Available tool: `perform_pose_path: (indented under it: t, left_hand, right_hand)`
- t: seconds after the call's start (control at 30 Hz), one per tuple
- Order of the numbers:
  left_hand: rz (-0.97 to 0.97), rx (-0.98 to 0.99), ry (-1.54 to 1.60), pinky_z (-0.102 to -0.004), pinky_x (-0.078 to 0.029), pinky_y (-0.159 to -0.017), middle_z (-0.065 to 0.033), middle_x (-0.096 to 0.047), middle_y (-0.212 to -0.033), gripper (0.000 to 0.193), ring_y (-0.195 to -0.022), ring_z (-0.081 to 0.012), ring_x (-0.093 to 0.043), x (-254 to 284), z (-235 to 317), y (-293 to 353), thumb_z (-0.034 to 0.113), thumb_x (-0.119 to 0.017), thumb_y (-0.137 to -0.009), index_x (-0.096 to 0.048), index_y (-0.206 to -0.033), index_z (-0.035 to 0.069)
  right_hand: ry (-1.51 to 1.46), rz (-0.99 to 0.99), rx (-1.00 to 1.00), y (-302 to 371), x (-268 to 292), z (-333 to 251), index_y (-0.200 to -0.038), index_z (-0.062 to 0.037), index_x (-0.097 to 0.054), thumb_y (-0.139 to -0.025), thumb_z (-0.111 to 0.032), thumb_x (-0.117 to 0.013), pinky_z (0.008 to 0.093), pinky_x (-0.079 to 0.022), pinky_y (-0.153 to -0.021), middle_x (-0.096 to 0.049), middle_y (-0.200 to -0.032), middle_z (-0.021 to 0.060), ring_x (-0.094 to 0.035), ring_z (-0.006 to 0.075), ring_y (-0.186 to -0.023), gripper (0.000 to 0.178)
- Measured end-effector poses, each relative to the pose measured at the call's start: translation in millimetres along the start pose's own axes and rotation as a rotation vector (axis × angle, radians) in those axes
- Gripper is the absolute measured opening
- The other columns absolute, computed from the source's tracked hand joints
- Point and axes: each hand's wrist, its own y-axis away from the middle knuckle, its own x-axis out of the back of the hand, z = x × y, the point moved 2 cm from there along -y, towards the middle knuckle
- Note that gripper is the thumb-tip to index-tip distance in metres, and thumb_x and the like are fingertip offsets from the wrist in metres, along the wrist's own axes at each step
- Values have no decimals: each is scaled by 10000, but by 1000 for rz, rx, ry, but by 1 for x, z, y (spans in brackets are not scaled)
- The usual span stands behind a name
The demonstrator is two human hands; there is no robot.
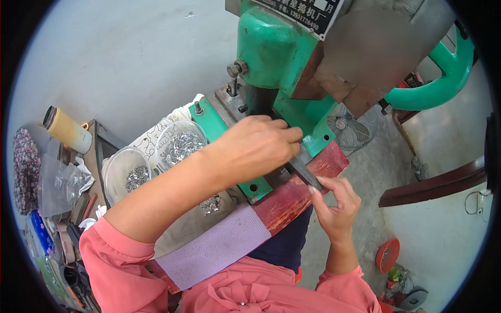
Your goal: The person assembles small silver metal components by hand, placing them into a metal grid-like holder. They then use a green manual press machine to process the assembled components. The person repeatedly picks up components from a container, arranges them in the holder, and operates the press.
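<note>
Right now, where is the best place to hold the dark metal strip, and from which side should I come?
Judging by its pose, grip the dark metal strip at its free near end, which juts past the green press over the red bench edge. Come from the right, as the right hand does; the left hand covers the far end.

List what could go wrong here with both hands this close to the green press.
1. The left hand reaches in at the base of the green press; its fingers could be crushed if the press cycles.
2. The right hand pinches the dark metal strip by its end; the strip might slip or cut.
</note>
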Motion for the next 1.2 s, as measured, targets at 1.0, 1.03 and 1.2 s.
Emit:
perform_pose_path:
  t: [1.0,1.03,1.2]
  left_hand:
    - [274,275,-67,-329,-452,-961,-134,-655,-1149,349,-1139,-261,-601,-45,45,52,184,-606,-780,-686,-1028,-49]
    - [298,278,-58,-330,-452,-963,-135,-655,-1146,354,-1135,-262,-603,-47,45,54,183,-607,-778,-685,-1031,-52]
    - [388,300,-78,-330,-461,-949,-136,-651,-1138,355,-1130,-263,-608,-54,48,56,170,-609,-771,-685,-1032,-58]
  right_hand:
    - [-315,-26,-285,8,-45,36,-1004,32,-676,-759,85,-754,250,-499,-689,-655,-932,84,-607,124,-816,263]
    - [-362,-75,-286,5,-42,42,-1013,37,-672,-784,57,-746,254,-499,-698,-652,-939,89,-609,132,-822,242]
    - [-360,-163,-213,-21,-35,62,-1096,61,-662,-985,-210,-604,325,-499,-839,-627,-1026,109,-606,195,-957,299]
